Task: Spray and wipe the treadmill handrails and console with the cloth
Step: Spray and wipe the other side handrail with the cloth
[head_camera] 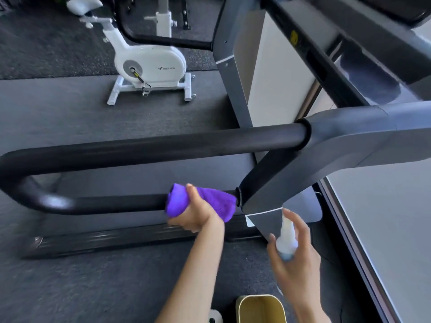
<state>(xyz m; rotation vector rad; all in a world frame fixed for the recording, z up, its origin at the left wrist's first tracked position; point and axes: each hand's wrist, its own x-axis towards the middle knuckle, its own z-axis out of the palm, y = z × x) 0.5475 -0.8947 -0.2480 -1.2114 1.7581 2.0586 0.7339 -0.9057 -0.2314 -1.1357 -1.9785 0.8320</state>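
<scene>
A black looped treadmill handrail runs across the middle of the view, its lower bar joining the grey upright at the right. A purple cloth is wrapped round that lower bar close to the joint. My left hand grips the cloth and the bar from below. My right hand holds a small white spray bottle upright, just below and right of the joint. The console is partly seen at the top right.
A white exercise bike stands on the dark floor beyond the rail. The grey treadmill upright rises behind the rail. The treadmill deck edge runs down the right. A yellowish container sits at the bottom edge.
</scene>
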